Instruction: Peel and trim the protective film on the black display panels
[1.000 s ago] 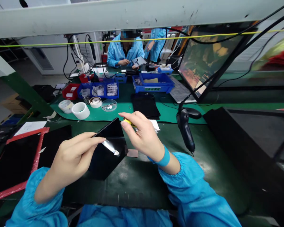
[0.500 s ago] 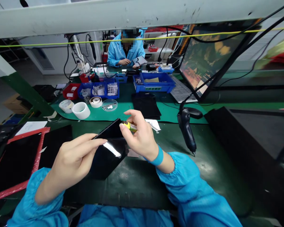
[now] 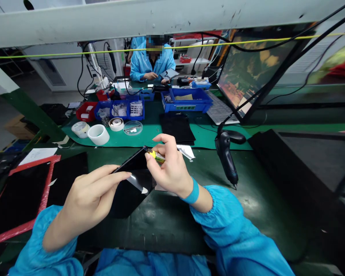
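My left hand (image 3: 89,195) grips a glossy black flat panel (image 3: 130,184) by its left edge, tilted up over the dark green bench. My right hand (image 3: 168,166) is closed around a small yellow tool (image 3: 156,155) and holds it against the panel's upper right edge. A bright reflection streaks across the panel's face. Both sleeves are light blue, and a blue band circles my right wrist.
An electric screwdriver (image 3: 227,159) hangs at the right. A red-edged tray (image 3: 31,191) with black sheets lies left. Tape rolls (image 3: 97,134), a clear dish (image 3: 132,127) and blue bins (image 3: 186,100) sit behind. A monitor (image 3: 247,76) stands right. A person in blue (image 3: 152,63) works opposite.
My right hand has drawn slightly left and nearer, bringing the yellow tool onto the panel's edge. The left hand and panel have hardly moved.
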Tool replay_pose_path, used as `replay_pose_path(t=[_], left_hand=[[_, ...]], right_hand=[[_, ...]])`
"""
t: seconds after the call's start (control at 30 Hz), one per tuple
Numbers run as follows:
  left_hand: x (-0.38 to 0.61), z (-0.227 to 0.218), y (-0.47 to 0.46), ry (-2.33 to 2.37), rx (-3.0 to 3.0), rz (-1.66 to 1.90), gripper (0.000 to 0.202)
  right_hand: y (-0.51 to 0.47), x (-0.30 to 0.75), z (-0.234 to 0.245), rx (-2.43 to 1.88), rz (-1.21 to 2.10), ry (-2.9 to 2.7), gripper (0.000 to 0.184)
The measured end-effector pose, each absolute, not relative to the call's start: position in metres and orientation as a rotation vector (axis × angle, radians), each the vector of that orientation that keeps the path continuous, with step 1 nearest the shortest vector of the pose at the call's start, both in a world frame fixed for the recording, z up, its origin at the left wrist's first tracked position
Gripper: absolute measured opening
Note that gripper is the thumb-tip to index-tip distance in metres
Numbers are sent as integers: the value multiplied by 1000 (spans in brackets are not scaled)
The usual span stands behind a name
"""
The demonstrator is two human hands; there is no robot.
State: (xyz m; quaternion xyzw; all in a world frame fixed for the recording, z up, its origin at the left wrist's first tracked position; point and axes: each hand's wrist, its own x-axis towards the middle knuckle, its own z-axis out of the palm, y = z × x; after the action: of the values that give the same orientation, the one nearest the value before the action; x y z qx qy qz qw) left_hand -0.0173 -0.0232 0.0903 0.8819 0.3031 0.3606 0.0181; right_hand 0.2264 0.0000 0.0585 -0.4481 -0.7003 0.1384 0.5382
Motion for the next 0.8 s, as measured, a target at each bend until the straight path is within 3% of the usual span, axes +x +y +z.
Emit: replay_pose_path(t=[0.8], left_hand=[[-18,91,-23,955,2732,1113,35]], right_hand=[[1,231,62,-1128,266,-1653,44]])
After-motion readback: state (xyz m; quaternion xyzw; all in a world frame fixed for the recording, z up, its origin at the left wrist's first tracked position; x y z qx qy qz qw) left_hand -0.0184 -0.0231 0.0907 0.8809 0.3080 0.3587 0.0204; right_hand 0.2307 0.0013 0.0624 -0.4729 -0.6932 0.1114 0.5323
